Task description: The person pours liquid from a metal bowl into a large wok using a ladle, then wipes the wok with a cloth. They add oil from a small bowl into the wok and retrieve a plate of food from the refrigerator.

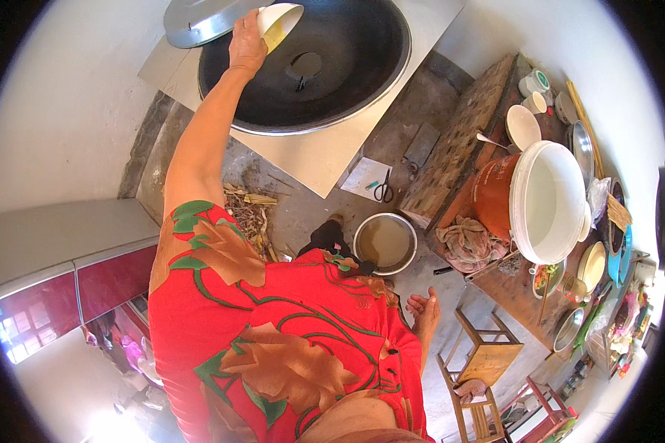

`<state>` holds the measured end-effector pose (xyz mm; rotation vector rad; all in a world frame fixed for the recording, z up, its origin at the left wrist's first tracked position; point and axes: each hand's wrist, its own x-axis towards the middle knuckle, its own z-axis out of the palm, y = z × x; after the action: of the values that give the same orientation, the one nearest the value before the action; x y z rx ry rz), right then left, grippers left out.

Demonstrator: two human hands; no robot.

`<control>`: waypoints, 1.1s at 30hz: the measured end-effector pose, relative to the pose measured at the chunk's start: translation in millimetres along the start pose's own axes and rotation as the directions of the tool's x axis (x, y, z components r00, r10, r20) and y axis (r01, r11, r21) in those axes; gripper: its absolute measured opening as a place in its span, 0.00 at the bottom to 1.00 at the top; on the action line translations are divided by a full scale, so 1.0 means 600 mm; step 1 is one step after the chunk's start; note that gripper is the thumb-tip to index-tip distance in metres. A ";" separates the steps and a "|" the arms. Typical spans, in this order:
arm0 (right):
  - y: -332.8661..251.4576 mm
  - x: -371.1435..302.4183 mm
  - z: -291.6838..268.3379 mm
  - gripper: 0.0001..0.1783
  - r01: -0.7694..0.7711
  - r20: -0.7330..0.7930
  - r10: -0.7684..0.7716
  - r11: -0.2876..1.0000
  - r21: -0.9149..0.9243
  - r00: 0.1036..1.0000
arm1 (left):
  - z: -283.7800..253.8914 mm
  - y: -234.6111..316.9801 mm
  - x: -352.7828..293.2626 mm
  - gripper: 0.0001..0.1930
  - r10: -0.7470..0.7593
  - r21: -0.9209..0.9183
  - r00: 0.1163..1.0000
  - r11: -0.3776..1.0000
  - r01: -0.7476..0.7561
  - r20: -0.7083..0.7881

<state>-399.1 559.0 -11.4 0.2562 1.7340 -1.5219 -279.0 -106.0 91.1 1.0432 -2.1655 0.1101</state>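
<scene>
Fingers (247,22) of the left hand (247,52), the nearer one, are closed on the left side of a white bowl (281,16), which lies just to their right, tilted, its long axis slanting from upper right to lower left. Beneath it, the black wok (347,81) spreads rightward from them; well apart, the right hand (424,313) is loosely open, apparently holding nothing.

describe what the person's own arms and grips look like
The left forearm is bare below a short red fabric sleeve with a brown-and-green floral print. The left grip and right grip are gloveless; no watch or bracelet shows.
</scene>
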 end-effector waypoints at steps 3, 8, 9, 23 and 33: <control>-0.003 -0.002 0.005 0.35 -0.023 -0.012 0.023 1.000 -0.003 1.000 | 0.008 -0.009 -0.001 0.28 0.024 0.002 1.000 1.000 -0.024 0.002; -0.001 -0.002 0.002 0.35 -0.014 0.002 0.014 1.000 -0.013 1.000 | 0.000 0.021 -0.004 0.30 -0.049 -0.028 0.998 0.998 0.050 0.038; -0.002 -0.002 0.001 0.35 -0.016 0.003 0.016 1.000 -0.006 1.000 | 0.000 0.022 -0.003 0.29 -0.048 -0.016 0.998 0.999 0.049 0.037; 0.001 0.001 -0.006 0.35 0.011 0.017 -0.011 1.000 -0.005 1.000 | 0.013 0.013 -0.016 0.28 0.046 0.027 0.998 0.999 -0.048 0.052; 0.017 0.008 -0.016 0.33 0.012 0.031 -0.012 1.000 -0.018 0.999 | 0.002 0.018 -0.019 0.27 0.033 0.032 0.997 0.999 -0.035 0.063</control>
<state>-400.1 568.8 -22.3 0.2121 1.7267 -1.5107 -282.6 -92.0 85.6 1.0415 -2.2454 0.1305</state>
